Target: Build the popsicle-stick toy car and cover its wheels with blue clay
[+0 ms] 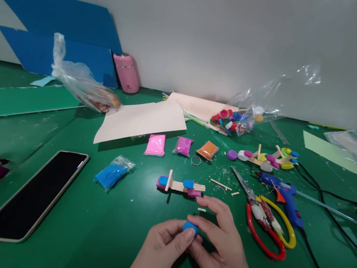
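Note:
Between both hands is a small blue piece of modelling clay (190, 228), rounded and smooth. My left hand (167, 242) pinches it with thumb and forefinger from the left. My right hand (217, 243) has its fingertips against its right side, the forefinger stretched out above. Just beyond the hands lies a small model (177, 186) of wooden sticks on purple-pink clay pieces, with blue clay pieces on top. A short cut stick (201, 209) rests near my right fingers. To the left is an open-looking clear packet of blue clay (112, 173).
Scissors (268, 219) with red and yellow handles and a blue glue gun (281, 194) with a black cord lie to the right. Packets of pink (156, 144), purple (183, 145) and orange clay (208, 150) sit behind the model. A phone (35, 195) lies left; finished-looking clay models (265, 158) stand back right.

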`<state>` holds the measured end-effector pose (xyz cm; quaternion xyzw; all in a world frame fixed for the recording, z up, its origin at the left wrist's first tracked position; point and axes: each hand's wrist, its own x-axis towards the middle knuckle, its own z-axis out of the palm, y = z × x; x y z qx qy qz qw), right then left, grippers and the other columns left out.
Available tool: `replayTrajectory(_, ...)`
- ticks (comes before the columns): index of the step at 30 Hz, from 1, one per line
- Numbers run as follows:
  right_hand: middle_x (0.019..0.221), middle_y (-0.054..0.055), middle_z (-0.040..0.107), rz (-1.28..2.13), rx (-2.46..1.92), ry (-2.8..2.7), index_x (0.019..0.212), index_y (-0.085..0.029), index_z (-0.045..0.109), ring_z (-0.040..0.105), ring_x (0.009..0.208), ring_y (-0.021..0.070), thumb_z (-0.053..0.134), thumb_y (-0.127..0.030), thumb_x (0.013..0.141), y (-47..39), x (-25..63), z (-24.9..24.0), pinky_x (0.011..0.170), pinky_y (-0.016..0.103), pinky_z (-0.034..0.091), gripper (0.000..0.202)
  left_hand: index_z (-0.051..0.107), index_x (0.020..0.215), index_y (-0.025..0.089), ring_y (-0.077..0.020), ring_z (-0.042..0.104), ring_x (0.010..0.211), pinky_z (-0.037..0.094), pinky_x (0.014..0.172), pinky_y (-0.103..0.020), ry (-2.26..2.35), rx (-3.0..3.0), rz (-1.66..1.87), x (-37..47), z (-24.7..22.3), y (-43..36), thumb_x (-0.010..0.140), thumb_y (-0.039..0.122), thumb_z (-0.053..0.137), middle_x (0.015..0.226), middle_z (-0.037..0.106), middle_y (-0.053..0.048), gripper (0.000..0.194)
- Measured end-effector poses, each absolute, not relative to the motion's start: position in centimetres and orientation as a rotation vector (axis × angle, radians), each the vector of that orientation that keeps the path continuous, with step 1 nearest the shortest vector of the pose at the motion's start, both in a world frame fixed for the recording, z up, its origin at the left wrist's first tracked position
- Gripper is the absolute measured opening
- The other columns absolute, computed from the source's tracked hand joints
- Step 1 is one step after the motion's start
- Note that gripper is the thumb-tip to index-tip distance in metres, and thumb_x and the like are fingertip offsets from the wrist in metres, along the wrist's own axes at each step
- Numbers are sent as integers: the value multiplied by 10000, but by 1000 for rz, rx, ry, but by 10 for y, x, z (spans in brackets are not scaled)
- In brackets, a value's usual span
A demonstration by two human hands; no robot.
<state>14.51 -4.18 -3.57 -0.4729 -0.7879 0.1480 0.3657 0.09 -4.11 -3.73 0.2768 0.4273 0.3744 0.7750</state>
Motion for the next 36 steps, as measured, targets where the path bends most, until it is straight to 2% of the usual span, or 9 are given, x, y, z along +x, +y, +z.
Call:
replayTrajectory(7, 1177, 81, 488, 396, -1208, -2037, 1029, -223, 576, 437, 1113, 254, 573, -179, 717, -44, 143, -37, 893, 430, 403, 316, 686, 644, 125, -145, 539, 625, 410, 631, -249, 974, 552, 817, 6, -39, -43, 634, 323, 696, 620, 650, -51, 198)
replayTrajectory(10, 1189, 84, 478, 462, -1255, -1983, 1097, -217, 528, 452, 1106, 238, 607, -226, 709, -45, 147, -36, 899, 386, 416, 397, 679, 656, 134, -135, 546, 597, 416, 620, -245, 1025, 481, 873, 4, -34, -46, 615, 315, 712, 621, 655, -42, 188)
replayTrajectory(12, 1165, 87, 502, 522, -1385, -1863, 1156, -211, 474, 518, 1027, 207, 583, -257, 740, -44, 152, -38, 852, 338, 456, 432, 680, 687, 139, -136, 558, 603, 429, 643, -252, 1090, 453, 938, -1, -30, -47, 626, 316, 704, 639, 663, -40, 189)
replayTrajectory(16, 1093, 89, 570, 604, -1609, -1639, 1228, -199, 400, 590, 866, 166, 471, -246, 817, -35, 161, -49, 711, 279, 508, 420, 686, 742, 168, -124, 574, 709, 444, 691, -202, 1288, 371, 1200, -19, -26, -42, 632, 313, 703, 742, 675, -10, 183)
replayTrajectory(18, 1133, 104, 558, 655, -1625, -1657, 1279, -191, 346, 584, 901, 175, 443, -234, 827, -30, 162, -54, 700, 282, 511, 464, 686, 762, 185, -121, 573, 799, 449, 726, -182, 1317, 330, 1329, -27, -25, -35, 652, 298, 689, 819, 673, 3, 158)
replayTrajectory(21, 1153, 116, 555, 685, -1643, -1722, 1332, -187, 273, 579, 935, 186, 419, -206, 827, -26, 158, -57, 741, 321, 504, 526, 687, 812, 180, -151, 568, 925, 457, 805, -227, 1276, 301, 1422, -33, -26, -22, 683, 250, 661, 946, 665, -24, 149)
replayTrajectory(28, 1110, 125, 583, 736, -1636, -1753, 1353, -171, 229, 575, 995, 193, 382, -176, 835, -31, 146, -53, 824, 357, 469, 540, 695, 800, 171, -175, 555, 1009, 461, 840, -246, 1179, 329, 1383, -36, -31, -1, 693, 219, 646, 976, 673, -37, 127)
replayTrajectory(33, 1052, 120, 607, 767, -1632, -1745, 1349, -163, 242, 575, 1001, 196, 402, -171, 820, -35, 141, -51, 803, 334, 481, 553, 684, 701, 144, -210, 524, 1070, 433, 893, -289, 1182, 367, 1375, -42, -30, 7, 695, 213, 630, 992, 667, -61, 88)
replayTrajectory(36, 1069, 116, 602, 770, -1608, -1748, 1344, -173, 253, 580, 993, 193, 407, -158, 813, -36, 139, -51, 795, 327, 487, 553, 681, 730, 157, -203, 547, 1042, 435, 885, -286, 1205, 366, 1366, -43, -29, 12, 682, 191, 632, 976, 676, -53, 77)
